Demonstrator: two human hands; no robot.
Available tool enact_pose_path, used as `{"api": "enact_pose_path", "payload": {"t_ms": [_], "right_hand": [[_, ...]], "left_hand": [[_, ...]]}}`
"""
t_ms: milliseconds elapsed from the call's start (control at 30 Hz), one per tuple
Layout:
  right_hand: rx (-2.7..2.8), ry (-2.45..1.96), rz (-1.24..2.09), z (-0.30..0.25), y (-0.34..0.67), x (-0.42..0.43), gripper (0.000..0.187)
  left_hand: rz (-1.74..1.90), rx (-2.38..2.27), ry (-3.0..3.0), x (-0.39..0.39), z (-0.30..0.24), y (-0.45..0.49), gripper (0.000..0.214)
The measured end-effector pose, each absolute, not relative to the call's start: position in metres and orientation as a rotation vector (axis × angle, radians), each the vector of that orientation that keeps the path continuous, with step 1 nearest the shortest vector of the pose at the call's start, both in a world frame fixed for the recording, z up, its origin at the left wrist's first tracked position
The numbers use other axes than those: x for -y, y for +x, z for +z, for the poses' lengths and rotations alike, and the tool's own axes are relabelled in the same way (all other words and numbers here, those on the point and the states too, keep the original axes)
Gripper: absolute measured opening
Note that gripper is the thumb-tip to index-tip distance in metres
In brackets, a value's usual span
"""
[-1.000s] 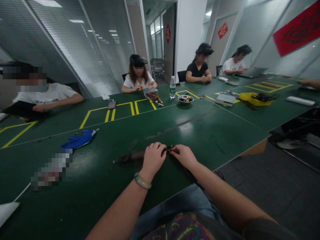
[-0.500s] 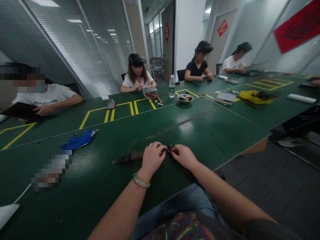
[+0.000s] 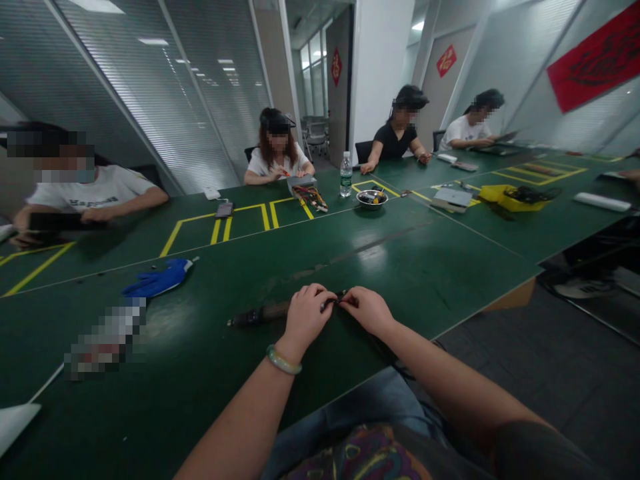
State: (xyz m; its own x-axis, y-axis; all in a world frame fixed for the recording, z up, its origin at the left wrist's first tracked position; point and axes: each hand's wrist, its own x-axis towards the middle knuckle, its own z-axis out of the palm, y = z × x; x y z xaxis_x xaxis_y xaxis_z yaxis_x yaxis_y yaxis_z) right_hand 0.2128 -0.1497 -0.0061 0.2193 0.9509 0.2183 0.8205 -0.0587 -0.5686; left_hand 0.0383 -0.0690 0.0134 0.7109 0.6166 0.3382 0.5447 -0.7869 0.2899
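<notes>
blue glove (image 3: 157, 279) on the green workbench (image 3: 400, 267), plastic water bottle (image 3: 345, 175), steel bowl (image 3: 372, 199), yellow tray (image 3: 520, 199)

The dark-handled tool (image 3: 260, 312) is partly hidden by the left hand (image 3: 306, 317) and right hand (image 3: 367, 310), so its tip can't really be made out. The object on the table (image 3: 105, 340) is pixelated out, and the bits (image 3: 373, 197) in the steel bowl (image 3: 361, 201) are too small to tell.

Jade bangle (image 3: 283, 360) — dark sleeve (image 3: 537, 453) — patterned shirt (image 3: 370, 457).
</notes>
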Motion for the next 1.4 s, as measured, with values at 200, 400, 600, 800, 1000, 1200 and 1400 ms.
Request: {"api": "enact_pose_path", "payload": {"t_ms": [200,400,600,800,1000,1200,1400], "right_hand": [[1.607,-1.911,0.261,-0.006,0.211,0.148,0.008],[1.468,-1.974,0.331,-0.013,0.21,0.145,0.012],[1.37,-2.019,0.424,-0.012,0.205,0.143,0.015],[1.279,-1.969,0.469,-0.011,0.202,0.143,0.014],[1.197,-1.928,0.466,-0.016,0.199,0.141,0.012],[1.232,-1.903,0.529,-0.013,0.2,0.143,0.012],[1.312,-1.855,0.638,-0.01,0.205,0.148,0.015]], "left_hand": [[0.667,-0.919,2.748,0.066,0.009,0.037,0.016],[0.678,-0.902,2.758,0.066,0.008,0.037,0.016],[0.681,-0.903,2.756,0.066,0.009,0.037,0.017],[0.679,-0.905,2.763,0.067,0.008,0.038,0.016],[0.691,-0.931,2.778,0.07,0.01,0.039,0.012],[0.702,-0.968,2.8,0.075,0.011,0.043,0.008],[0.688,-0.97,2.792,0.077,0.012,0.044,0.008]]}}
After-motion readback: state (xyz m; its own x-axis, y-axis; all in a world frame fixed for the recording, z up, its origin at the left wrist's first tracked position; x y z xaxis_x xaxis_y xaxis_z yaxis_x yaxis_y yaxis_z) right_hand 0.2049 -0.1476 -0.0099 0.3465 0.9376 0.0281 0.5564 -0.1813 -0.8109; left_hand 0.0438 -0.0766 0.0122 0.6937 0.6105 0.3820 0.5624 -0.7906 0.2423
